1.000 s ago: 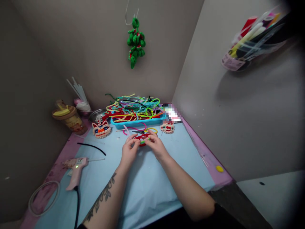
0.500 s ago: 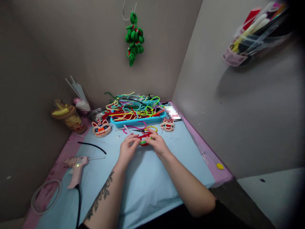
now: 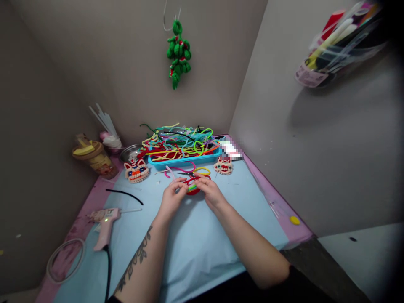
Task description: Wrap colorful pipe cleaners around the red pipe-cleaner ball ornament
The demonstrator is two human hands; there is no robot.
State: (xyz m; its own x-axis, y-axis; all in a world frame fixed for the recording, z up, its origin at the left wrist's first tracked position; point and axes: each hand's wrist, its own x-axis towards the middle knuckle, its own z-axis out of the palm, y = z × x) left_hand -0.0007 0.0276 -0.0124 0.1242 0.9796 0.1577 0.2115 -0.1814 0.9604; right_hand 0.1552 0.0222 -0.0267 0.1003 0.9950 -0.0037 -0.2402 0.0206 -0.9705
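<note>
Toward the left edge of the blue-papered worktop [image 3: 195, 248] lies a pink plastic glue gun [image 3: 105, 221]. Mid-worktop, left hand [image 3: 172, 198] and right hand [image 3: 211, 194] meet, fingers pinching a small red-and-green pipe-cleaner shape [image 3: 193, 187]; bare paper runs open to the near edge.

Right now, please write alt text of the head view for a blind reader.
A left hand and right hand pinch a green pipe cleaner over a red piece on a blue mat, before a tray of pipe cleaners.
</note>
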